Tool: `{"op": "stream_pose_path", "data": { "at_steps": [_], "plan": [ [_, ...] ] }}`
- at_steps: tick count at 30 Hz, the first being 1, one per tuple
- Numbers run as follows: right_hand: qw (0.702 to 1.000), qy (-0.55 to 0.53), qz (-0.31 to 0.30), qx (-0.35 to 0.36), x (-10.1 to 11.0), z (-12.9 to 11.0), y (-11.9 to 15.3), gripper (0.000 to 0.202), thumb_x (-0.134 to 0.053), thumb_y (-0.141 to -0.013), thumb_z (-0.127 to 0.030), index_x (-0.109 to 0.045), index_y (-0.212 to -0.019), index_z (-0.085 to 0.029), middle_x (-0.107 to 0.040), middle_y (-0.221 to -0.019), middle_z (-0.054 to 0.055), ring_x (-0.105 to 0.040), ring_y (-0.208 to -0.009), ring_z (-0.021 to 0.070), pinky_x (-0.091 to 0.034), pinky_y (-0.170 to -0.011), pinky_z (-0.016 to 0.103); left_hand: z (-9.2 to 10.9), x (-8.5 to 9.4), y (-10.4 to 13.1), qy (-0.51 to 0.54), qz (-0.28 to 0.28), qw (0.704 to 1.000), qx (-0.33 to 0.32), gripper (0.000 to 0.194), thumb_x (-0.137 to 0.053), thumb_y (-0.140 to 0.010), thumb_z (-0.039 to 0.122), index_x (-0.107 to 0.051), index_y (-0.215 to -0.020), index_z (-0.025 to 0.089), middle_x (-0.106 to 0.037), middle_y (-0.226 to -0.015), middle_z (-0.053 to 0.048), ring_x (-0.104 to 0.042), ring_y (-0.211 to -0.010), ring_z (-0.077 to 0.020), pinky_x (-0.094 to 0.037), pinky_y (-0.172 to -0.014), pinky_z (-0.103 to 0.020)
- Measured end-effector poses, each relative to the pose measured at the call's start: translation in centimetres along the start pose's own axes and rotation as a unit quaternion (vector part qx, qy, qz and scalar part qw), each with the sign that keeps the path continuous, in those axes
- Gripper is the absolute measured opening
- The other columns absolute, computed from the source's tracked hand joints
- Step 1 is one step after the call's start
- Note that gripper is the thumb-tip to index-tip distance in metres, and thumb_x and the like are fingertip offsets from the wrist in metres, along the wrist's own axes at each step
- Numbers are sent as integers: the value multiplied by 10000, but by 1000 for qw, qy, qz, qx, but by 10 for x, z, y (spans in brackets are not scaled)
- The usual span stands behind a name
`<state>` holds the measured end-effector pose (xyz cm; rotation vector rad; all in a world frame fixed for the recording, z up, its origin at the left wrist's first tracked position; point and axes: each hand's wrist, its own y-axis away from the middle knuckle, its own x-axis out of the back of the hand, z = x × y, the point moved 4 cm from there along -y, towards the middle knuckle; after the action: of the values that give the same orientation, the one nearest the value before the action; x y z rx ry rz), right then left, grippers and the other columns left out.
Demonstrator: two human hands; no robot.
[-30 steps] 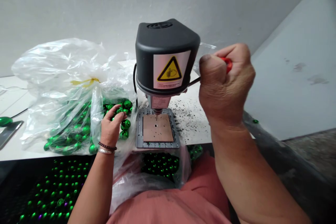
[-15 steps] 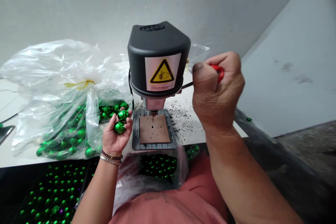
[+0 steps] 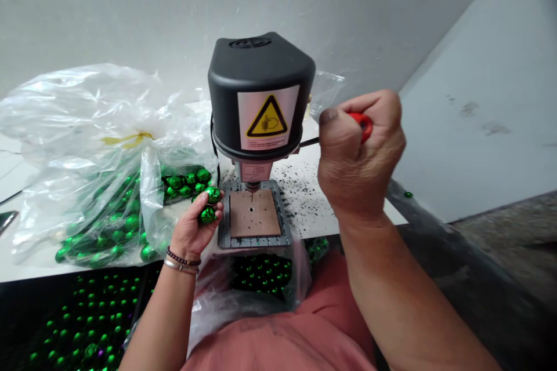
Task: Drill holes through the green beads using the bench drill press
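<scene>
Two shiny green balls (image 3: 208, 214) rest in my left hand (image 3: 194, 226), its fingers curled around them, just left of the drill press base. My right hand (image 3: 361, 153) is closed around the red-tipped lever handle (image 3: 363, 126) of the black bench drill press (image 3: 263, 93). Below the motor housing, the thin drill bit (image 3: 252, 197) points down, raised above a brown board (image 3: 256, 214) with a small hole in it. The board lies on the grey slotted base (image 3: 285, 239). More green balls (image 3: 185, 190) lie on the table behind my left hand.
A clear plastic bag (image 3: 87, 122), tied with yellow string, holds many green balls on the left. Dark shavings (image 3: 300, 191) litter the white table right of the press. Below the table edge are more green balls (image 3: 261, 273) in plastic and a dark container (image 3: 87, 324) of them.
My left hand has shifted slightly right, nearer the base, and its fingers have closed more around the balls. The right hand stays on the lever.
</scene>
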<state>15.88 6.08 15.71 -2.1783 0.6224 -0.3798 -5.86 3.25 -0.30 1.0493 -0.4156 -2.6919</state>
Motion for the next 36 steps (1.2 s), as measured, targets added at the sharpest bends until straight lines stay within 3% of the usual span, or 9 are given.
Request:
{"op": "stream_pose_path", "data": {
  "at_steps": [7, 14, 19, 27, 31, 36],
  "plan": [
    [999, 4, -36, -4, -7, 4, -17, 215, -450, -815, -326, -346, -682, -193, -315, -584, -68, -273, -530, 33, -316, -554, 198, 0, -10, -1, -237, 21, 970, -49, 471, -753, -610, 306, -594, -1014, 123, -573, -723, 18, -493, -483, -59, -349, -399, -193],
    [993, 24, -95, -60, -29, 18, -50, 287, -436, -768, -356, -275, -595, -194, -255, -546, -64, -196, -554, 53, -236, -536, 218, -8, -16, -8, -281, 28, 959, 3, 437, -763, -559, 292, -560, -919, 149, -627, -738, 0, -594, -587, -118, -399, -474, -206],
    [995, -5, -89, -53, -31, 20, -51, 296, -433, -759, -372, -254, -601, -198, -242, -557, -65, -190, -559, 52, -229, -524, 212, -11, -23, -12, -385, 2, 923, -14, 434, -752, -573, 310, -612, -940, 126, -614, -645, 7, -541, -555, -98, -386, -479, -200],
    [994, -19, -91, -53, -31, 20, -49, 304, -432, -787, -376, -250, -621, -197, -246, -576, -66, -208, -573, 45, -241, -543, 199, -21, -28, -18, -452, 15, 891, -29, 446, -773, -529, 276, -649, -934, 135, -648, -649, -10, -541, -530, -113, -403, -488, -217],
    [994, -25, -96, -53, -31, 20, -49, 304, -438, -791, -372, -257, -626, -194, -246, -580, -67, -211, -577, 42, -239, -546, 194, -23, -29, -21, -515, 1, 855, -62, 382, -734, -579, 257, -668, -941, 151, -678, -762, -40, -582, -639, -152, -430, -556, -251],
    [994, -42, -92, -45, -30, 21, -48, 306, -436, -785, -379, -249, -627, -195, -234, -579, -67, -206, -574, 39, -228, -534, 193, -21, -36, -19, -624, 21, 776, -92, 374, -725, -575, 275, -703, -938, 187, -673, -771, -31, -583, -703, -189, -426, -619, -284]
  ]
}}
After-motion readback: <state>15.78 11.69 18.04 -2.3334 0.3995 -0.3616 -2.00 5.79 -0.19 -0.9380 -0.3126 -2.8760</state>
